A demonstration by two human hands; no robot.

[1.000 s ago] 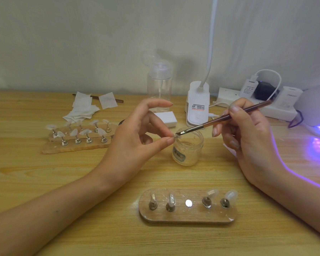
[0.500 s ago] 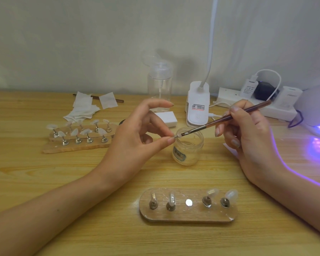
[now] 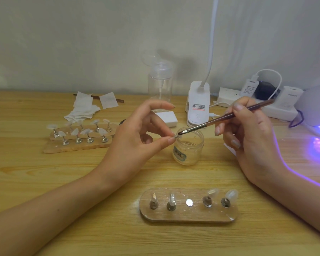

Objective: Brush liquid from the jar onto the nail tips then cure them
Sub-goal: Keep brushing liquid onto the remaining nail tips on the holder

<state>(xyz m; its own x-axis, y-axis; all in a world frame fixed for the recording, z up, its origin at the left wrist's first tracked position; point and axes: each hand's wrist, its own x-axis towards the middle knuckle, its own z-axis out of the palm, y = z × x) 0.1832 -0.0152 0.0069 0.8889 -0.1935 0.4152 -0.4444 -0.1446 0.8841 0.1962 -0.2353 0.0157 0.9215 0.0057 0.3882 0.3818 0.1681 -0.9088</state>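
Two hands meet over a small glass jar (image 3: 188, 150) in the middle of our wooden table (image 3: 44, 172). The jar has no lid on and a label on its front. We think there is clear liquid low inside, but the glass makes it hard to tell.

Our left hand (image 3: 135, 141) pinches a tiny clear nail tip (image 3: 177, 137) between thumb and middle finger, right over the jar's left rim. The pointer finger is lifted up and bent. Our right hand (image 3: 251, 137) holds a brown brush (image 3: 227, 117) like a pencil, fingers curled round it. The brush hairs touch the nail tip.

Close to us lies a wooden stand (image 3: 188, 215) with four little pegs and one bare shiny dot in the middle. The two pegs on the right carry clear nail tips.

On the left is a second stand (image 3: 78, 145) full of pegs with tips. Our left hand hides its right end. Behind it lie white paper wipes (image 3: 83, 109) with another brush (image 3: 120, 101) poking out.

At the back stands a clear bottle (image 3: 160, 85) with its cap flipped up. Beside it are a white desk lamp base (image 3: 198, 104) and a small white block (image 3: 166, 118), partly behind our left fingers. A plug strip (image 3: 277, 111) sits behind our right hand. Far right, a white lamp (image 3: 316, 106) shines purple light onto the table and our right arm.
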